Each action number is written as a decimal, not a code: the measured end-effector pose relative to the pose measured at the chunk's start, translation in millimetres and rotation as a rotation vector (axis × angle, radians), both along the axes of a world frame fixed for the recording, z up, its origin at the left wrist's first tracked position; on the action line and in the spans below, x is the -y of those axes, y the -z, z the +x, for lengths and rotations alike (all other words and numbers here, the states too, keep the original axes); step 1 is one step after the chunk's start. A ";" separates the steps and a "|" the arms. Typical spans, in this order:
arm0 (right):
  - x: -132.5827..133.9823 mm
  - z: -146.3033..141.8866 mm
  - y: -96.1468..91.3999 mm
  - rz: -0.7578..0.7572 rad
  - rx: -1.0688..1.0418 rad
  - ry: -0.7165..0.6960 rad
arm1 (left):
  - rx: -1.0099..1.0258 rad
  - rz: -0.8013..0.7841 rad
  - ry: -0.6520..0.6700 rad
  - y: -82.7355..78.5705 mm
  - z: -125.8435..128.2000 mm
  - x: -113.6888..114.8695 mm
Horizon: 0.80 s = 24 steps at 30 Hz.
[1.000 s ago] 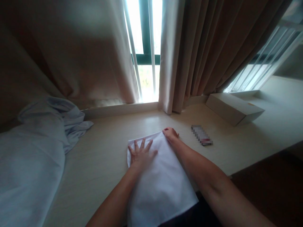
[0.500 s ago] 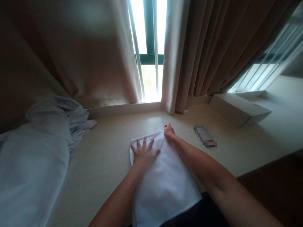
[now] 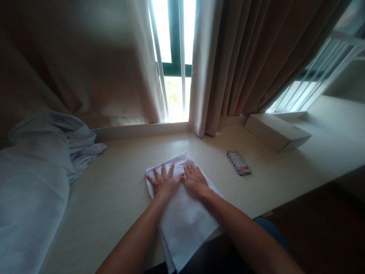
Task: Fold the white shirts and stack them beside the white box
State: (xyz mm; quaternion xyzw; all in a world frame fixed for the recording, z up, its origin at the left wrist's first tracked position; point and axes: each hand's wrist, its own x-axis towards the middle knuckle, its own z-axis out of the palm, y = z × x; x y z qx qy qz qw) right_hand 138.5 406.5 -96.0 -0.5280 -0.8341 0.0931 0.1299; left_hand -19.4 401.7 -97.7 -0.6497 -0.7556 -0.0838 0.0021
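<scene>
A folded white cloth (image 3: 188, 217) lies on the pale wooden desk (image 3: 108, 198), its near end hanging over the front edge. My left hand (image 3: 164, 182) rests flat on its far left part with the fingers spread. Beside it, my right hand (image 3: 194, 179) lies palm down on the cloth, fingers stretched out. The two thumbs come close together; whether they touch I cannot tell. Neither hand grips the fabric. At the near end, layers of the cloth show slightly apart.
A large heap of white fabric (image 3: 31, 190) covers the left side of the desk. To the right lie a blurred-out flat object (image 3: 238, 163) and a pale box (image 3: 278, 131). Brown curtains (image 3: 228, 68) hang before a bright window (image 3: 173, 91) along the back.
My right hand has let go of the cloth's far right corner and moved left and nearer, flat onto the fabric. The left hand stays spread on it. The view has shifted slightly right.
</scene>
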 end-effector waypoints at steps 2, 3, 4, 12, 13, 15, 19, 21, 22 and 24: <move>-5.5 2.1 -3.2 0.008 0.018 -0.048 | 0.023 -0.002 -0.043 -2.0 -0.7 -0.1; -7.5 2.6 -4.7 0.015 0.026 -0.070 | 0.037 -0.008 -0.065 -4.1 -2.6 0.6; -9.0 2.9 -6.1 0.025 0.034 -0.089 | 0.049 -0.023 -0.077 -6.9 -6.1 1.9; -16.6 5.6 -17.5 0.059 0.079 -0.316 | -0.067 -0.060 0.138 -12.9 -78.9 41.2; -18.1 5.2 -19.4 0.058 0.089 -0.340 | -0.076 -0.049 0.149 -9.5 -85.4 46.5; -20.6 2.7 -23.7 0.075 0.105 -0.370 | -0.080 -0.027 0.134 -3.0 -92.0 53.7; -18.3 -7.8 -33.9 0.161 0.142 -0.391 | -0.090 0.018 0.099 1.3 -89.6 56.4; -9.6 -9.6 -36.7 0.172 0.144 -0.342 | -0.089 0.018 0.099 0.0 -87.8 55.6; -3.0 -7.1 -36.7 0.156 0.137 -0.292 | -0.089 0.015 0.099 -0.6 -87.6 55.3; 13.9 7.2 -33.4 0.099 0.118 -0.180 | -0.089 0.013 0.097 -0.6 -88.2 55.3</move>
